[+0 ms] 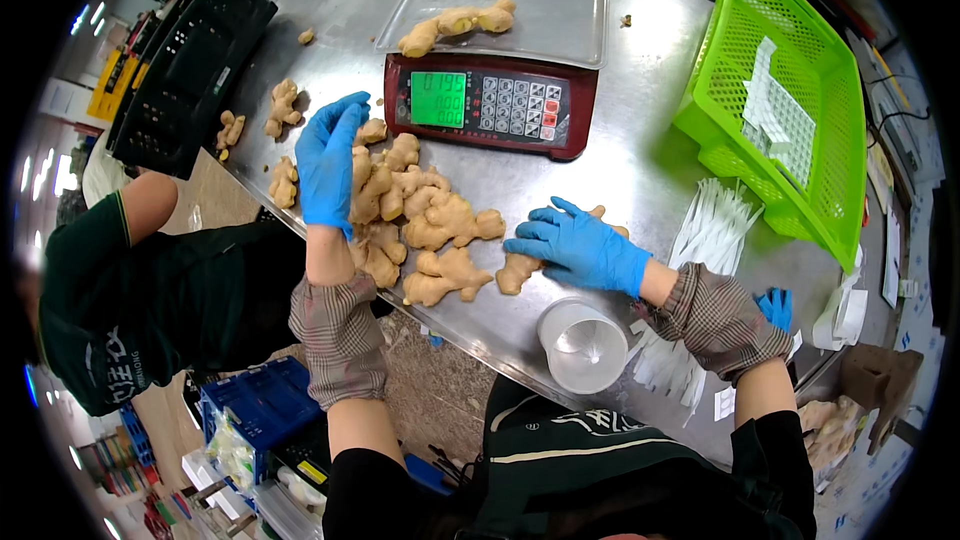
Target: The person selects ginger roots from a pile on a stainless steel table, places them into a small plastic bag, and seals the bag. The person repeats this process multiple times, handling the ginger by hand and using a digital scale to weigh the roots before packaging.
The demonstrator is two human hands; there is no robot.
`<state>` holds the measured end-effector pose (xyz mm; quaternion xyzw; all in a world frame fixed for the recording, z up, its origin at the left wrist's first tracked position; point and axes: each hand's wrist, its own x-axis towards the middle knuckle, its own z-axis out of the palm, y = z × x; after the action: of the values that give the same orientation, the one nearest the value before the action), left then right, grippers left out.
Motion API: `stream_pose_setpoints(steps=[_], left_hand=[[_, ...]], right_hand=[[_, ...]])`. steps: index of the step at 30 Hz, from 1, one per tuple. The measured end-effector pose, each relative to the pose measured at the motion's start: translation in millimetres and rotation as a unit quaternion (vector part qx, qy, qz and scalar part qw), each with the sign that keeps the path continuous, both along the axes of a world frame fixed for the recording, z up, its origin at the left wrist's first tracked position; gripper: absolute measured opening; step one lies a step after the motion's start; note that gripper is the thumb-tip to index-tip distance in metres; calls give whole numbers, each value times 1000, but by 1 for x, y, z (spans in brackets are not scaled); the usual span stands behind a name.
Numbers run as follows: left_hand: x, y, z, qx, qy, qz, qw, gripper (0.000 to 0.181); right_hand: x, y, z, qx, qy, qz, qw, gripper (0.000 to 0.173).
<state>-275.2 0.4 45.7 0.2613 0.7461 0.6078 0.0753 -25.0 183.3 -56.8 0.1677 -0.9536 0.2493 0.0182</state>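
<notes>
A blue glove covers my left hand [328,161], which is raised at the left edge of a pile of ginger roots [439,217]; whether it holds a piece is hidden. My right hand [574,247], gloved too, lies palm down over a ginger root [517,274] to the right of the pile; its fingers rest on it, and the grip is unclear. Behind the pile stands a digital scale [491,106] with a lit green display. A long ginger root [459,21] lies on the scale's metal tray [555,7].
Near my right arm are a clear plastic container [583,349] and white strips [712,229]. A green plastic basket [697,101] holding white label sheets stands at right, a black crate [195,60] at left. Another person [150,300] is beside the steel table [645,75]. Smaller ginger pieces [283,109] lie at left.
</notes>
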Motion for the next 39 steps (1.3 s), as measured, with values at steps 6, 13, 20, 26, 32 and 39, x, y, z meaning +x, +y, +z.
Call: stream_pose_setpoints(steps=[6,13,20,26,32,39], left_hand=[[-42,52,-11,-133,122,5,984,39],[-60,138,-20,-358,280,-75,887,66],[-120,117,-46,-299,278,-133,903,67],[-63,54,4,-32,45,-71,996,44],[55,-111,4,254,-249,2,935,52],[166,-165,-76,352,-348,-16,869,75]], right_hand=[[-6,1,-5,-24,30,2,999,46],[4,4,-2,-210,-11,-110,971,39],[-16,5,-5,-228,-146,-153,950,38],[-35,8,7,-132,69,-144,978,29],[-86,6,37,-289,-54,-123,948,29],[-249,-50,21,-50,124,-80,988,28]])
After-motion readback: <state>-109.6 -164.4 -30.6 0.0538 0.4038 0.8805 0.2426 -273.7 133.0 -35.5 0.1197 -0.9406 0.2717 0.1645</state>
